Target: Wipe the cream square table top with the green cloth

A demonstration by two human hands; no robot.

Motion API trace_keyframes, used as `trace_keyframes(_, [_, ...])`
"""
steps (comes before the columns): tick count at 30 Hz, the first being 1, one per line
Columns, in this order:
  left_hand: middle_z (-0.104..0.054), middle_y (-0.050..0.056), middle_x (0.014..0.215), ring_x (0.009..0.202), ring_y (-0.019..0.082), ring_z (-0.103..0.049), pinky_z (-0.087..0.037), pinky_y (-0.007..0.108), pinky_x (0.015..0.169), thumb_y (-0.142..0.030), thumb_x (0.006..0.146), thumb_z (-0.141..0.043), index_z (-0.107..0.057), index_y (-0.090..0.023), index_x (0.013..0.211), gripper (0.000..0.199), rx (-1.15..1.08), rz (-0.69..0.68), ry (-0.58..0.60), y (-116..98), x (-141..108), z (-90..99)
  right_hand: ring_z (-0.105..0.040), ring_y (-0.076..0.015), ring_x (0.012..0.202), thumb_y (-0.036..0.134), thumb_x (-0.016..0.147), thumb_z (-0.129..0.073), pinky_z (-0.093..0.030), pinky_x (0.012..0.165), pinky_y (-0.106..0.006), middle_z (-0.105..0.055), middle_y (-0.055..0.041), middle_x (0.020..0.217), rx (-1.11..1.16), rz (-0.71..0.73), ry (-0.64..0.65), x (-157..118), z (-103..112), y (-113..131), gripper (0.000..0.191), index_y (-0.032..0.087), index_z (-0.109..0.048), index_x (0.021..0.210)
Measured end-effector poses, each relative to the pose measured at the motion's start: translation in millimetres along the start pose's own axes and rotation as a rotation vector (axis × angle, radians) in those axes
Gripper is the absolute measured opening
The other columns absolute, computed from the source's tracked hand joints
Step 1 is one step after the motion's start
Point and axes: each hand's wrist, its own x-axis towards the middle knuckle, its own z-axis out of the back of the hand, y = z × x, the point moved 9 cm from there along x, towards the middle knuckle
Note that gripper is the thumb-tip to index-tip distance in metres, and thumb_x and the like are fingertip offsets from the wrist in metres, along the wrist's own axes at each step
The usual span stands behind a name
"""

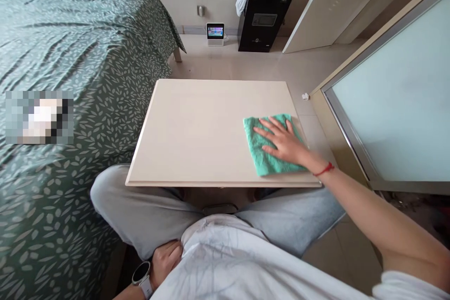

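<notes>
A folded green cloth (258,150) lies on the right part of a pale cream tabletop (197,131). My right hand (284,143) presses flat on top of it, palm down and fingers spread, hiding part of the cloth. Around that wrist is a red cord bracelet. Down in my lap, beside the white shirt, rests my left hand (167,260) with its fingers curled in. Its palm and fingertips are hidden, and I see nothing sticking out of it. A watch (141,273) is on that wrist.
A bed with a green leaf-patterned cover (105,84) stands close on the left, with a blurred-out object on it. By the far wall are a small lit screen (215,33) and a black cabinet (262,23) topped with clothes. A frosted glass panel (397,84) is at right.
</notes>
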Motion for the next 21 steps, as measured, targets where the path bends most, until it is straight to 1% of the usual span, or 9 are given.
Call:
trace_keyframes(3, [-0.051,-0.005,0.073,0.057,0.012,-0.051,-0.035,0.030,0.059,-0.005,0.109,-0.043,-0.040,-0.025,0.087,0.030,0.028,0.009,-0.016,-1.2,0.6,1.7,-0.022,-0.0501,0.178,0.060,0.114,-0.040,-0.020,0.133,-0.091,-0.029,-0.0108,0.194,-0.002,-0.119,-0.007,65.5,17.8,-56.5,0.075,0.030,-0.044,0.183])
trace_keyframes(6, [-0.049,-0.006,0.071,0.055,0.011,-0.049,-0.034,0.030,0.057,-0.008,0.110,-0.044,-0.039,-0.026,0.086,0.030,0.033,0.025,-0.045,-1.4,1.3,3.9,-0.019,-0.0477,0.178,0.054,0.115,-0.041,-0.022,0.134,-0.088,-0.027,-0.0107,0.195,-0.006,-0.274,-0.017,120.9,36.9,-99.2,0.073,0.029,-0.042,0.184])
trace_keyframes(8, [-0.051,-0.005,0.071,0.056,0.012,-0.051,-0.035,0.030,0.058,-0.009,0.110,-0.044,-0.040,-0.025,0.087,0.029,0.036,0.032,-0.034,-1.3,1.6,2.5,-0.020,-0.0459,0.178,0.050,0.116,-0.040,-0.022,0.134,-0.087,-0.028,-0.0127,0.194,0.005,-0.373,-0.031,145.3,47.1,-115.3,0.071,0.028,-0.040,0.184])
trace_keyframes(11, [-0.052,-0.005,0.072,0.057,0.012,-0.052,-0.035,0.029,0.058,-0.008,0.110,-0.044,-0.041,-0.025,0.087,0.028,0.045,0.037,-0.016,-1.1,1.4,0.3,-0.026,-0.0432,0.177,0.046,0.119,-0.037,-0.021,0.134,-0.087,-0.034,-0.0176,0.191,0.017,-0.438,-0.045,162.3,54.2,-120.7,0.069,0.026,-0.039,0.184])
trace_keyframes(13, [-0.051,-0.005,0.072,0.056,0.012,-0.051,-0.035,0.030,0.058,-0.011,0.111,-0.042,-0.041,-0.026,0.088,0.028,0.039,0.036,-0.025,-1.3,1.2,0.7,-0.024,-0.0436,0.177,0.047,0.119,-0.036,-0.021,0.134,-0.088,-0.031,-0.0180,0.192,0.015,-0.448,-0.054,159.9,53.8,-117.3,0.070,0.025,-0.037,0.185])
trace_keyframes(14, [-0.051,-0.005,0.071,0.056,0.012,-0.051,-0.035,0.030,0.057,-0.013,0.112,-0.042,-0.041,-0.026,0.088,0.028,0.035,0.037,-0.037,-1.2,1.1,1.5,-0.022,-0.0449,0.178,0.048,0.118,-0.037,-0.021,0.134,-0.089,-0.029,-0.0171,0.193,0.013,-0.454,-0.059,154.3,52.2,-114.7,0.071,0.025,-0.037,0.185])
trace_keyframes(16, [-0.050,-0.005,0.071,0.055,0.012,-0.050,-0.035,0.030,0.058,-0.013,0.113,-0.041,-0.040,-0.026,0.088,0.028,0.024,0.037,-0.046,-0.8,1.4,1.8,-0.018,-0.0487,0.179,0.051,0.116,-0.040,-0.022,0.132,-0.092,-0.024,-0.0153,0.195,0.009,-0.453,-0.065,134.5,45.9,-106.1,0.074,0.025,-0.037,0.185])
trace_keyframes(18, [-0.049,-0.006,0.071,0.056,0.012,-0.049,-0.034,0.030,0.058,-0.011,0.111,-0.042,-0.038,-0.026,0.088,0.028,0.013,0.039,-0.051,0.2,1.7,1.7,-0.018,-0.0519,0.178,0.053,0.115,-0.041,-0.024,0.129,-0.094,-0.025,-0.0155,0.195,-0.006,-0.418,-0.071,103.7,36.1,-90.8,0.075,0.025,-0.039,0.184])
trace_keyframes(21, [-0.049,-0.006,0.071,0.057,0.012,-0.049,-0.033,0.031,0.059,-0.007,0.109,-0.044,-0.037,-0.026,0.087,0.030,0.002,0.026,-0.036,1.2,1.3,0.1,-0.024,-0.0535,0.176,0.053,0.115,-0.040,-0.030,0.126,-0.095,-0.031,-0.0171,0.192,-0.054,-0.344,-0.101,37.1,17.7,-57.3,0.073,0.025,-0.043,0.182])
